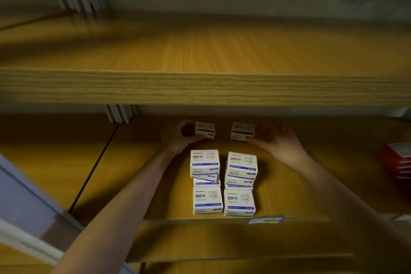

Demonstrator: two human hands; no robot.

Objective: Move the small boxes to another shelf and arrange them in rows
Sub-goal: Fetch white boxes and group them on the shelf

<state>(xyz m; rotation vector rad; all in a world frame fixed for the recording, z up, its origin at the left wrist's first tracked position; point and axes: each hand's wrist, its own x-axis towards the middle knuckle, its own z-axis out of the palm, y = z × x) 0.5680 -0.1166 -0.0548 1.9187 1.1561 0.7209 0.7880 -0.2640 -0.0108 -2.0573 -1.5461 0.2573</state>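
Observation:
Small white paper-clip boxes with blue stripes stand in two columns on the lower wooden shelf (289,196). The left column (205,182) and the right column (241,182) each hold stacked boxes. Behind them, deep under the upper shelf, my left hand (180,138) grips one small box (205,129) by its side. My right hand (275,140) grips another small box (242,131). Both held boxes show their barcode faces and are apart from each other.
A wide wooden upper shelf (200,51) spans the view above, its thick front edge (200,87) overhanging my hands. Red boxes (395,162) sit at the right of the lower shelf. A grey upright post (120,113) stands at the back left. A price label (265,220) marks the shelf edge.

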